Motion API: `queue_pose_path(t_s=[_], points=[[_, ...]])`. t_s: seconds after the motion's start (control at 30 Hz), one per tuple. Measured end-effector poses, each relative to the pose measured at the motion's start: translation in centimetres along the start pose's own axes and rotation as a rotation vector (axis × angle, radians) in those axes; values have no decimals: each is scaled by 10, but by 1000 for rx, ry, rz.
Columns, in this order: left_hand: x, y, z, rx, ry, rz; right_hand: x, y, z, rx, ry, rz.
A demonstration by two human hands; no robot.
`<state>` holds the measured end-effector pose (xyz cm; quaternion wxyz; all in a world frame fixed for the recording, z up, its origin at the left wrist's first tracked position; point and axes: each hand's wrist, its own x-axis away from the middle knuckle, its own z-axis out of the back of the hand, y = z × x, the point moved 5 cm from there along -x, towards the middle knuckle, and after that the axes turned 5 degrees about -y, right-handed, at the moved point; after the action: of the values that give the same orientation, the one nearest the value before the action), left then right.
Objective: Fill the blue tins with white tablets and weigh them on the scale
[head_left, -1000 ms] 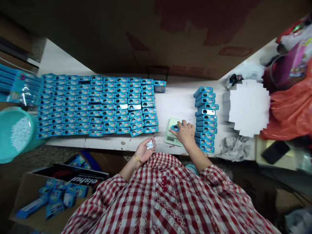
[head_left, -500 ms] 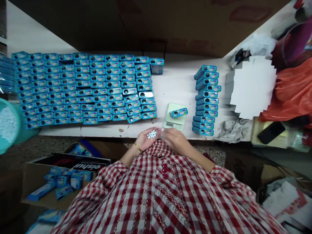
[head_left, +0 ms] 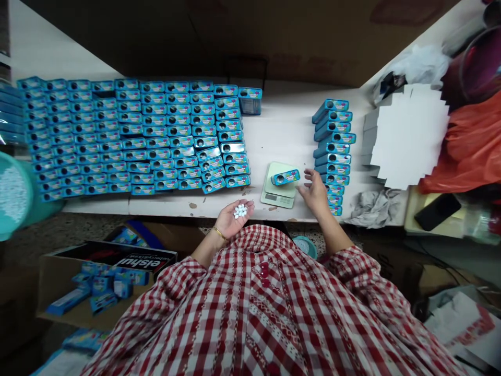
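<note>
My left hand [head_left: 231, 219] is cupped palm up at the table's front edge and holds a small heap of white tablets [head_left: 240, 211]. A blue tin [head_left: 286, 177] lies on a pale green scale [head_left: 278, 191] in front of me. My right hand [head_left: 314, 191] hovers just right of the scale with its fingers spread, holding nothing, between the tin and a column of blue tins [head_left: 333, 151].
A big block of several rows of blue tins [head_left: 133, 138] covers the white table [head_left: 282, 136] at left. White cardboard sheets [head_left: 409, 136] and an orange bag [head_left: 469, 146] lie at right. A teal basin of tablets [head_left: 13, 196] and a box of tins [head_left: 94, 287] sit lower left.
My right hand let go of the tin on the scale, drew back to my left palm, then moved out to the scale's right side. The view shifted slightly.
</note>
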<state>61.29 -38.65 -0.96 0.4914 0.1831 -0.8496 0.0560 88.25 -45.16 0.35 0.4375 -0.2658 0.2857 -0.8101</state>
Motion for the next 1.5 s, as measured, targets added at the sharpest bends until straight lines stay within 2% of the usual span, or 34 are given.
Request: queue_pose_path(t_s=[0.07, 0.17, 0.27, 0.37, 0.47, 0.6, 0.73, 0.87, 1.0, 1.17, 1.27, 1.33, 1.43, 1.5], points=[[0, -1, -1, -1, -3, -6, -4, -12, 2, 24, 7, 51], [-1, -6, -10, -7, -60, 2, 8, -56, 0, 95, -5, 220], [-5, -12, -27, -7, -159, 38, 35, -110, -28, 143, -244, 479], [-9, -17, -40, 24, -190, 61, 53, -134, -61, 286, -412, 554], [-12, -18, -48, 34, -203, 57, 51, -130, -71, 358, -429, 552], [-16, -22, -59, 2, -238, 68, 37, -119, -57, 372, -464, 615], [-22, -27, -72, -32, -224, 87, 27, -114, -46, 478, -483, 643], [-27, -23, -82, -48, -254, 47, 16, -106, -38, 368, -370, 682], [-29, -17, -79, -67, -260, 44, -6, -85, -24, 231, -162, 591], [-27, -13, -65, -56, -246, 26, -21, -69, -15, 252, -159, 486], [-23, -14, -56, -48, -246, 26, -8, -73, -9, 159, -81, 453], [-19, -17, -50, -40, -252, 45, 13, -85, -18, 106, -85, 497], [-14, -25, -36, -42, -253, 117, 54, -111, -54, 230, -261, 633], [-11, -29, -25, -44, -235, 168, 73, -123, -77, 372, -363, 655]])
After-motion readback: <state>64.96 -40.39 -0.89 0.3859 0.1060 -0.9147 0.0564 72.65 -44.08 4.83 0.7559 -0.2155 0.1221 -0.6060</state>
